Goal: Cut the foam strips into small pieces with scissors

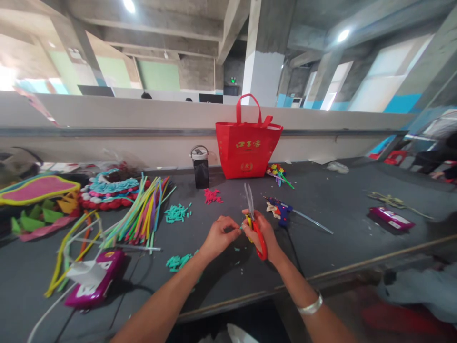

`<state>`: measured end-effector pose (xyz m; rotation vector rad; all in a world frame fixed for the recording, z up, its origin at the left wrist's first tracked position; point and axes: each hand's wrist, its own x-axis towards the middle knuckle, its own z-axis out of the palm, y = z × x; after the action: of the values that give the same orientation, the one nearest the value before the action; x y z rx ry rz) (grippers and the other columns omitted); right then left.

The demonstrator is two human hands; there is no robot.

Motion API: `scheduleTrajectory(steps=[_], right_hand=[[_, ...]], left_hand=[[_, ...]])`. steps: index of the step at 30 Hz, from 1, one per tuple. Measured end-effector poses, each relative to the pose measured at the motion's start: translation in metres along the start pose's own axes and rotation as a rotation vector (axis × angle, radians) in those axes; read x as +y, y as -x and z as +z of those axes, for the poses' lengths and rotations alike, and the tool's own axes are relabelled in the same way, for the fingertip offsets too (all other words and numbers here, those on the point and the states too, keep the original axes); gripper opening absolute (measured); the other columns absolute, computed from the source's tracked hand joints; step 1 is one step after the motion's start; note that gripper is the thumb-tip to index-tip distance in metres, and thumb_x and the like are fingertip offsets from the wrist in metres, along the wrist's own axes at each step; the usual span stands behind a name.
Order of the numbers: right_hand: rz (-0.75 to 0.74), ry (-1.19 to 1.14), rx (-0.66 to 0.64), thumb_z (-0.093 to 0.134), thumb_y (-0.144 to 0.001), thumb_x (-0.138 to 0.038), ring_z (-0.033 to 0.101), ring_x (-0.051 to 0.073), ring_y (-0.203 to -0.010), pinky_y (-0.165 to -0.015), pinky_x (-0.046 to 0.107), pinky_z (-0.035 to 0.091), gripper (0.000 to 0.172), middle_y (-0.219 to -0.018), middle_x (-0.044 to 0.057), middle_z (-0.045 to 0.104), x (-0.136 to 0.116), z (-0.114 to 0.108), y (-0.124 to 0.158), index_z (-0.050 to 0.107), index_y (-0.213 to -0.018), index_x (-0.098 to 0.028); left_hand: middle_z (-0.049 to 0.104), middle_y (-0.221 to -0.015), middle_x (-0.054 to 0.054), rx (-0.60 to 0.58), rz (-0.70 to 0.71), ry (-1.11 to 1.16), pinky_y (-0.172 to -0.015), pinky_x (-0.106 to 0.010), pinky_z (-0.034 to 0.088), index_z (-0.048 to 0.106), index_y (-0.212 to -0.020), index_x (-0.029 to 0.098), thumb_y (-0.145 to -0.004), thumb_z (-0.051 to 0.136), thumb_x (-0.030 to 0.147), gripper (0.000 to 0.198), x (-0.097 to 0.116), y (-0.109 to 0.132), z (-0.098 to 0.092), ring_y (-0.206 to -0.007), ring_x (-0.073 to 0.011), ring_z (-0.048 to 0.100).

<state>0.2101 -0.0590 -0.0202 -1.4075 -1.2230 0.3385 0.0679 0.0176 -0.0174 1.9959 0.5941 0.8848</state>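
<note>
My right hand [263,232] is wrapped round the red handles of a pair of scissors [253,216], whose blades point up and away from me. My left hand [220,235] pinches a small teal piece at its fingertips, right beside the scissors. Both hands hover over the dark grey table [321,209]. Small teal cut pieces [177,261] lie under and left of my left wrist.
A bundle of coloured pipe cleaners [141,216], more teal bits [176,212] and red bits [213,195] lie to the left. A red tote bag [247,145] and a dark flask [200,167] stand at the back. A glue gun [282,210] and a purple packet [391,218] lie right; a purple device [95,278] sits front left.
</note>
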Motion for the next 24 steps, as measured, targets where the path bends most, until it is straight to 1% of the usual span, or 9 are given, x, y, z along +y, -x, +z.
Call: scheduleTrajectory(steps=[3,6,8,10,12,14,18,21,24], right_hand=[[0.028,0.015,0.002,0.053,-0.077,-0.029,0.057,0.011,-0.06,-0.059,0.021,0.049,0.035,-0.077,-0.001,0.061,0.001,-0.005,0.0,0.053,-0.11,-0.018],[0.0,0.101,0.003,0.053,-0.081,-0.031,0.059,0.012,-0.063,-0.065,0.023,0.049,0.034,-0.077,-0.001,0.061,0.001,-0.015,0.002,0.053,-0.112,-0.019],[-0.036,0.196,-0.041,0.055,-0.082,-0.032,0.06,0.013,-0.067,-0.069,0.024,0.049,0.034,-0.079,0.0,0.063,0.002,-0.019,0.005,0.054,-0.113,-0.019],[-0.075,0.302,-0.069,0.055,-0.082,-0.029,0.061,0.015,-0.07,-0.071,0.025,0.049,0.032,-0.082,0.002,0.065,0.003,-0.021,0.007,0.056,-0.113,-0.02],[-0.11,0.38,-0.073,0.053,-0.081,-0.023,0.062,0.015,-0.073,-0.073,0.026,0.048,0.032,-0.086,0.002,0.066,0.005,-0.021,0.009,0.056,-0.113,-0.021],[-0.143,0.419,-0.081,0.051,-0.078,-0.016,0.061,0.015,-0.076,-0.075,0.026,0.048,0.038,-0.092,0.003,0.066,0.005,-0.02,0.01,0.056,-0.115,-0.021],[-0.195,0.491,-0.069,0.049,-0.077,-0.011,0.06,0.017,-0.088,-0.081,0.028,0.048,0.042,-0.101,0.004,0.064,0.005,-0.016,0.011,0.055,-0.117,-0.022],[-0.235,0.556,-0.033,0.05,-0.077,-0.01,0.057,0.019,-0.093,-0.085,0.031,0.046,0.042,-0.1,0.006,0.062,0.005,-0.01,0.011,0.055,-0.117,-0.021],[-0.255,0.623,-0.028,0.051,-0.077,-0.009,0.056,0.021,-0.093,-0.086,0.034,0.045,0.041,-0.096,0.007,0.062,0.007,-0.002,0.009,0.056,-0.116,-0.02]], left_hand=[[0.061,-0.065,-0.001,0.026,-0.177,0.242,-0.067,-0.027,0.039,0.066,-0.063,0.017,-0.069,0.071,0.03,0.015,0.0,0.0,-0.001,-0.066,-0.0143,0.052],[0.063,-0.066,-0.001,0.043,-0.339,0.507,-0.063,-0.025,0.038,0.069,-0.069,0.016,-0.068,0.072,0.033,0.017,0.0,-0.001,-0.003,-0.063,-0.0123,0.052],[0.066,-0.071,-0.003,0.055,-0.398,0.624,-0.064,-0.024,0.038,0.071,-0.073,0.016,-0.067,0.074,0.032,0.018,0.0,-0.002,-0.004,-0.065,-0.0121,0.054],[0.068,-0.076,-0.004,0.052,-0.443,0.723,-0.063,-0.023,0.038,0.072,-0.075,0.015,-0.065,0.076,0.03,0.018,0.0,-0.003,-0.006,-0.062,-0.0104,0.053],[0.068,-0.077,-0.004,0.037,-0.467,0.814,-0.06,-0.022,0.038,0.071,-0.076,0.014,-0.065,0.076,0.027,0.018,0.0,-0.003,-0.008,-0.058,-0.0081,0.051],[0.067,-0.075,-0.003,0.017,-0.476,0.882,-0.06,-0.021,0.039,0.071,-0.079,0.014,-0.065,0.077,0.025,0.019,0.001,-0.004,-0.01,-0.057,-0.0073,0.052],[0.065,-0.071,-0.003,0.009,-0.471,0.951,-0.061,-0.021,0.041,0.069,-0.081,0.013,-0.066,0.077,0.023,0.02,0.003,-0.004,-0.012,-0.058,-0.0074,0.055],[0.067,-0.074,-0.004,0.035,-0.427,0.997,-0.064,-0.021,0.043,0.067,-0.081,0.013,-0.067,0.076,0.021,0.019,0.002,-0.006,-0.013,-0.06,-0.0079,0.056],[0.066,-0.072,-0.002,0.111,-0.395,1.03,-0.064,-0.022,0.044,0.066,-0.078,0.014,-0.065,0.077,0.019,0.018,-0.001,-0.007,-0.014,-0.06,-0.0083,0.057]])
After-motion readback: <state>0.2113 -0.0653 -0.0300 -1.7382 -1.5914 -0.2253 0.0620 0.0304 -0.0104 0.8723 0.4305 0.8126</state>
